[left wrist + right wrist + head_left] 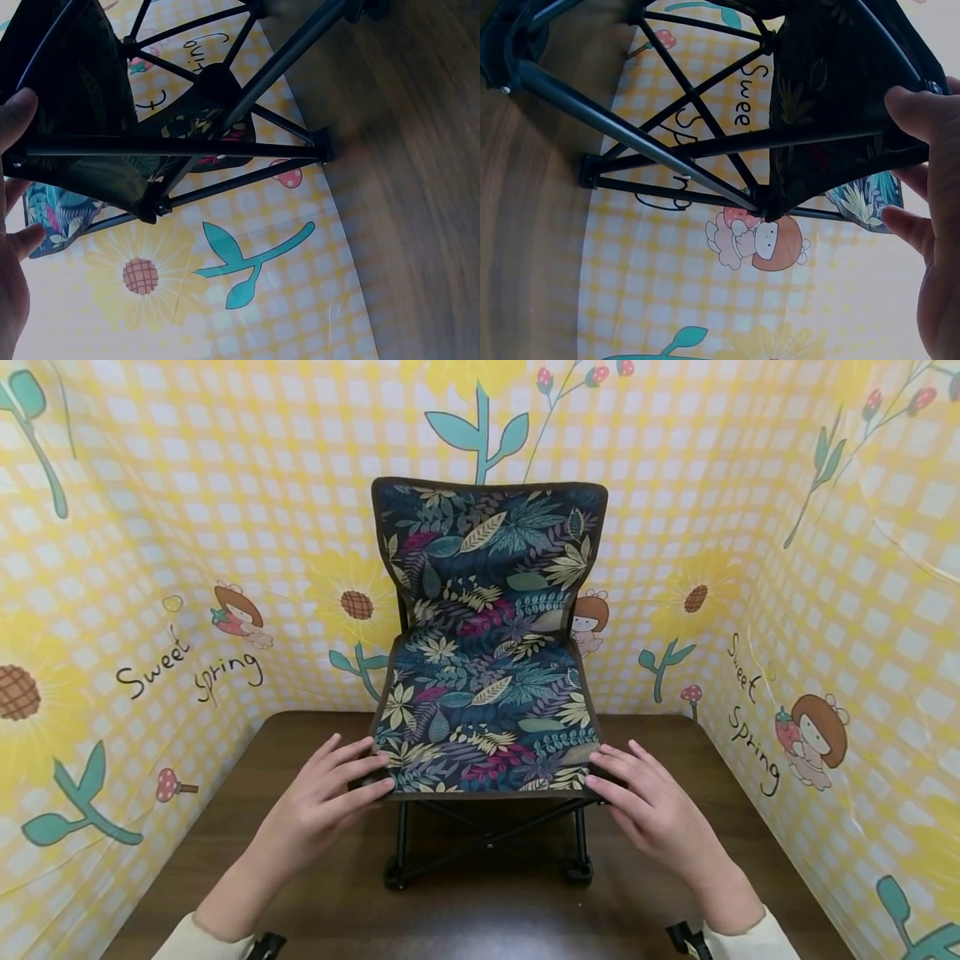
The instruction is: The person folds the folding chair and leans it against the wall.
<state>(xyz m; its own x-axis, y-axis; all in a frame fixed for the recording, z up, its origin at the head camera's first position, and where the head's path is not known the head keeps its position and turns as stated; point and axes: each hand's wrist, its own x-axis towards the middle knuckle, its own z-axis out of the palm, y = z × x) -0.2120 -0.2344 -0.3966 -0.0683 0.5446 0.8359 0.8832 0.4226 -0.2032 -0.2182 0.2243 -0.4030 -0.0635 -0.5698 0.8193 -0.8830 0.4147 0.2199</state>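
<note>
A small folding chair (487, 693) with a dark leaf-print fabric seat and backrest stands unfolded on the table, facing me. My left hand (318, 802) holds the seat's front left corner, its fingertips on the fabric edge. In the left wrist view, the left thumb (16, 120) lies against the underside by the black tube. My right hand (656, 802) holds the front right corner in much the same way. From below, the right thumb (911, 112) rests by the end of a tube, the other fingers on the far side of the edge.
Black crossed legs (491, 842) support the seat, with dark feet on the brown wooden table (300, 910). Yellow checked cloth walls (300, 485) printed with sunflowers enclose the table at the back and both sides.
</note>
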